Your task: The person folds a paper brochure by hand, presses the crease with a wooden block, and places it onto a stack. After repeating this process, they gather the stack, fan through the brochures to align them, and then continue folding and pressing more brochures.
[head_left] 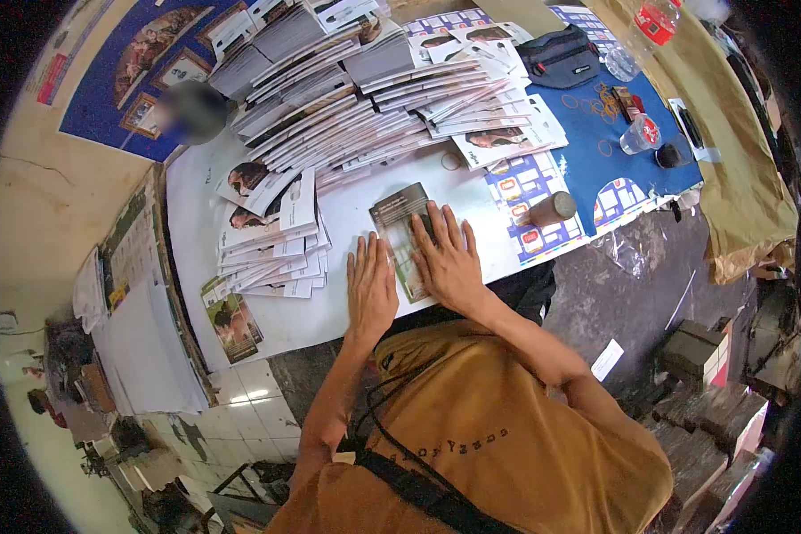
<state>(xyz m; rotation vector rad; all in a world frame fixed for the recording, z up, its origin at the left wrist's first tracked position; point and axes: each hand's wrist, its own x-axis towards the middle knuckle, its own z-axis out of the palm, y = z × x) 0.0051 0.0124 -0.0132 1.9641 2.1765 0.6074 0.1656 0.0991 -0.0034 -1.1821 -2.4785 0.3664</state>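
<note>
Both hands lie flat and spread on a single printed leaflet (401, 233) at the centre of the frame, on the white sheet that covers the tabletop (356, 311). The left hand (370, 287) rests with its fingers open along the leaflet's left edge, partly on the bare white sheet; the right hand (448, 256) presses palm down across the leaflet's right half, fingers fanned toward the top of the frame. Neither hand pinches or lifts anything.

As a judgement, the work looks well under way. A large fanned spread of leaflets (365, 98) fills the upper middle of the frame, and a smaller stack (271, 240) sits left of centre, just beside the left hand. The leaflet under the hands lies apart from both piles, so it seems to be the one piece now being flattened or creased. Whether the big spread is finished or waiting pieces cannot be told from this view.

At the left edge of the white sheet lies another printed piece (231, 320). To the right of the hands stands a brown cylinder (553, 209) at the edge of a blue sheet (587, 142), which carries loose rubber bands (601, 102), a black pouch (561, 58) and a clear cup (639, 135).
</note>
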